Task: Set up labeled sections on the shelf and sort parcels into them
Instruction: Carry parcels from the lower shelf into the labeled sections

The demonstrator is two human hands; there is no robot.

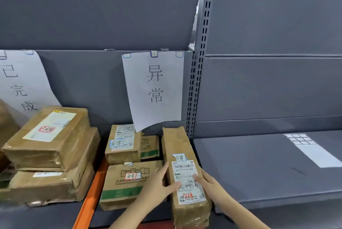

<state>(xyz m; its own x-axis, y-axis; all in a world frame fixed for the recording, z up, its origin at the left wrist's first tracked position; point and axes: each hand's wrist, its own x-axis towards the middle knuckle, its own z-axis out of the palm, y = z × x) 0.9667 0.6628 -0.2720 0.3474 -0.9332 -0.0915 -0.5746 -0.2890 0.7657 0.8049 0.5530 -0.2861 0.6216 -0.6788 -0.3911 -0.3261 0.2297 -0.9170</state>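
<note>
— Where is the parcel?
— The long box (177, 145), a narrow brown cardboard slab wrapped in glossy, wrinkled tape, lies on the grey metal shelf (259, 177) at 6 o'clock in the view. It points lengthwise toward the back panel.

— And the grips?
— Both are on its near half. The left grip (157, 182) clasps it from 9 o'clock, fingers flat along the side and thumb across the white barcode label (185, 170). The right grip (209, 182) clasps it from 3 o'clock with its thumb on the same label. Its fingers are hidden behind the box.

— What hangs above?
— At 12 o'clock of the box is a white paper sign (153, 88) reading 异常, held by three bits of blue-edged tape. Its lower corner curls outward.

— Neighbours?
— Just at 9 o'clock lies a flat green-banded box (122, 184). At 11 o'clock is a small box (122, 143) with a handwritten tag. Farther toward 9 o'clock, past an orange beam (88, 201), there is a stack (50, 136) of two broad taped cartons. At 3 o'clock, beyond the perforated post (202, 43), a white rectangular sheet (318, 154) lies flat on the shelf.
</note>
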